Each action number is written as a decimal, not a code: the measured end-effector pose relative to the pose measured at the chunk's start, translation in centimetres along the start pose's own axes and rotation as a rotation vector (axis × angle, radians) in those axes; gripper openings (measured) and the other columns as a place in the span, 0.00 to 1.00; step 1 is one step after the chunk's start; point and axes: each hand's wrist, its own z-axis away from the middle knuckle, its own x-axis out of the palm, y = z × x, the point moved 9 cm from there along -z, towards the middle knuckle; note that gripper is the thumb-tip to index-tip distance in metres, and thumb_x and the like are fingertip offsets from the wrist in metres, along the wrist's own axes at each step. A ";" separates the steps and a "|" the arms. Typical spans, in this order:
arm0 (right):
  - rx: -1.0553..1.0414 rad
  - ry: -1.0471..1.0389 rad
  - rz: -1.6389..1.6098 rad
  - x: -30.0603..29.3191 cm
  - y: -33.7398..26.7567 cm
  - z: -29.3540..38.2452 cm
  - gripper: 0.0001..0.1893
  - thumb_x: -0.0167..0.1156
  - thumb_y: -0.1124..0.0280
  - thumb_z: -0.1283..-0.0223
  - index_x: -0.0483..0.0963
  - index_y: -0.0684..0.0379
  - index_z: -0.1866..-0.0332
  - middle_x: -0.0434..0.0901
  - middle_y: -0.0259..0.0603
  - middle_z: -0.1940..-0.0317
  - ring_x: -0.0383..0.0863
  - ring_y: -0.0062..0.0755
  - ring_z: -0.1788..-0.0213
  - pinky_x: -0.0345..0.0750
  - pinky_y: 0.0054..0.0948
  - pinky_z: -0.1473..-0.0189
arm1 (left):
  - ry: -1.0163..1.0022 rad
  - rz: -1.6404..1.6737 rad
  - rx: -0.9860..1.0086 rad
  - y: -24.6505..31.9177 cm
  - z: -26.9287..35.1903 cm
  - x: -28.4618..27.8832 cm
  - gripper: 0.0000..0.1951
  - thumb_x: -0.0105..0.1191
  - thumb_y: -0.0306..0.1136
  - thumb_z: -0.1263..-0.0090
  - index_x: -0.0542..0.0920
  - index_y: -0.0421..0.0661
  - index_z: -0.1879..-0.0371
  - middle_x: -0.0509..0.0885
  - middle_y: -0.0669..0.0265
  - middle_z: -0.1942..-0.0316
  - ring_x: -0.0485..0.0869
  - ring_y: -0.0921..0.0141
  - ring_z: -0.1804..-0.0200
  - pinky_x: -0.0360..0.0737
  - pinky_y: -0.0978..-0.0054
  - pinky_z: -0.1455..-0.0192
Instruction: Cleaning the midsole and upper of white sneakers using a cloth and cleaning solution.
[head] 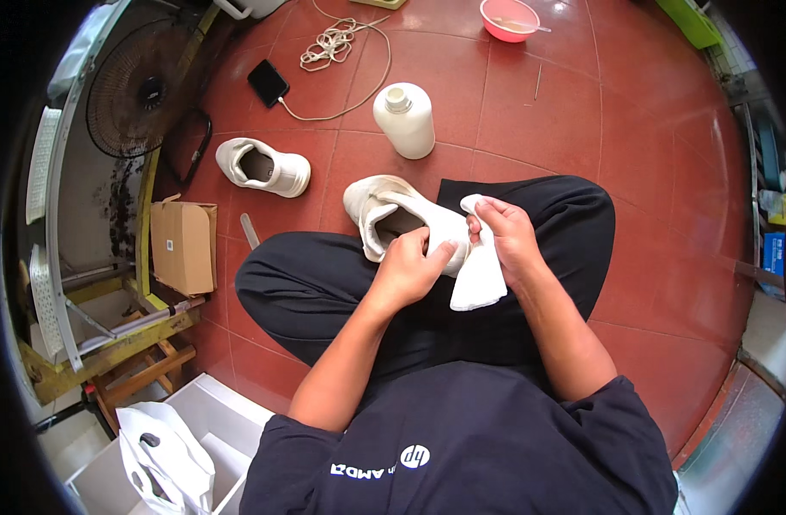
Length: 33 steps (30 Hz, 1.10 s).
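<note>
A white sneaker point(393, 193) rests across my lap with its heel towards me on the right. My left hand point(411, 264) grips it at the heel collar, fingers inside the opening and thumb on the outside. In my right hand point(505, 232) is a folded white cloth point(480, 283), pinched between thumb and fingers, hanging down beside the sneaker's heel. The matching white sneaker point(264, 168) stands on the red tiled floor point(534, 135) to the left. Just beyond my legs is an uncapped white plastic bottle point(407, 125), upright.
Farther off lie a smartphone point(268, 84) on a white cable point(332, 48) and a pink bowl point(510, 19) with a utensil in it. A thin stick point(538, 82) is nearby. At left are a cardboard box point(184, 248), a fan point(145, 90) and a white bin point(235, 412) holding a plastic bag point(168, 457).
</note>
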 end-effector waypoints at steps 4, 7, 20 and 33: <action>0.030 -0.179 -0.163 1.8 -2.4 0.3 0.09 0.55 0.69 0.26 0.76 0.65 0.53 0.75 0.31 0.74 0.73 0.20 0.74 0.81 0.31 0.47 | 0.198 0.190 0.129 1.6 5.2 -4.3 0.16 0.52 0.34 0.31 0.80 0.32 0.53 0.86 0.50 0.62 0.86 0.62 0.57 0.80 0.66 0.51; -0.101 -0.208 0.047 3.6 -4.0 0.4 0.11 0.55 0.67 0.25 0.77 0.65 0.53 0.76 0.31 0.75 0.75 0.19 0.74 0.81 0.32 0.46 | 0.212 0.178 0.188 3.8 12.5 -7.5 0.16 0.53 0.31 0.31 0.78 0.32 0.49 0.86 0.53 0.60 0.85 0.65 0.54 0.79 0.68 0.50; 0.014 -0.637 -0.149 18.1 4.8 6.1 0.15 0.55 0.65 0.24 0.78 0.69 0.52 0.77 0.34 0.74 0.78 0.23 0.69 0.77 0.43 0.37 | 0.619 0.301 0.198 -3.3 25.2 -19.1 0.27 0.56 0.47 0.46 0.83 0.27 0.66 0.86 0.60 0.75 0.84 0.74 0.74 0.77 0.79 0.70; -0.191 -0.569 -0.010 19.4 3.7 2.8 0.14 0.56 0.66 0.25 0.79 0.69 0.50 0.80 0.36 0.71 0.77 0.21 0.66 0.75 0.24 0.57 | 0.959 -0.409 0.458 0.9 20.9 -20.0 0.29 0.68 0.54 0.38 0.83 0.38 0.51 0.78 0.47 0.45 0.80 0.58 0.44 0.78 0.64 0.43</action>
